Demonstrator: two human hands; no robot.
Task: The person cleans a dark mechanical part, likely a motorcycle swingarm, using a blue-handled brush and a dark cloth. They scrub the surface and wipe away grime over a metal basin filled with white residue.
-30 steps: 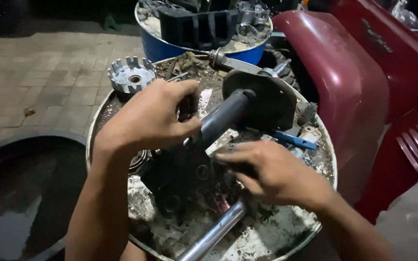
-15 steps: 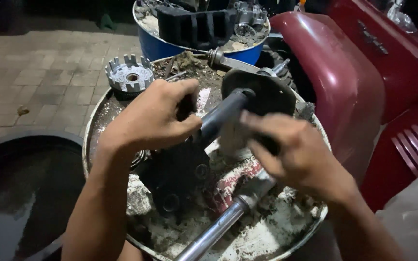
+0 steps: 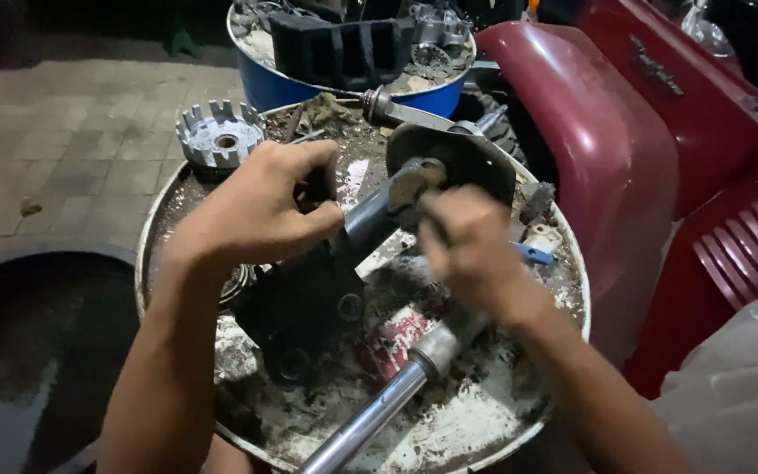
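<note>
A dark steel shaft (image 3: 377, 212) with a round flange plate (image 3: 460, 158) at its far end lies across a dirty drum top (image 3: 475, 421). My left hand (image 3: 261, 211) grips the near part of the shaft, above a black bracket (image 3: 304, 307) it joins. My right hand (image 3: 467, 241) is blurred and rests on the shaft just below the flange, fingers curled around it. A shiny chrome tube (image 3: 379, 404) lies under my right wrist, pointing toward me.
A notched silver clutch hub (image 3: 218, 133) sits on the drum's far left rim. A blue tub (image 3: 344, 53) of engine parts stands behind. Maroon body panels (image 3: 625, 149) crowd the right side. A dark basin (image 3: 37, 351) is at lower left. A small blue tool (image 3: 532, 254) lies near the right rim.
My right hand has moved up from the near part of the drum to the shaft by the flange. My left hand has kept its grip.
</note>
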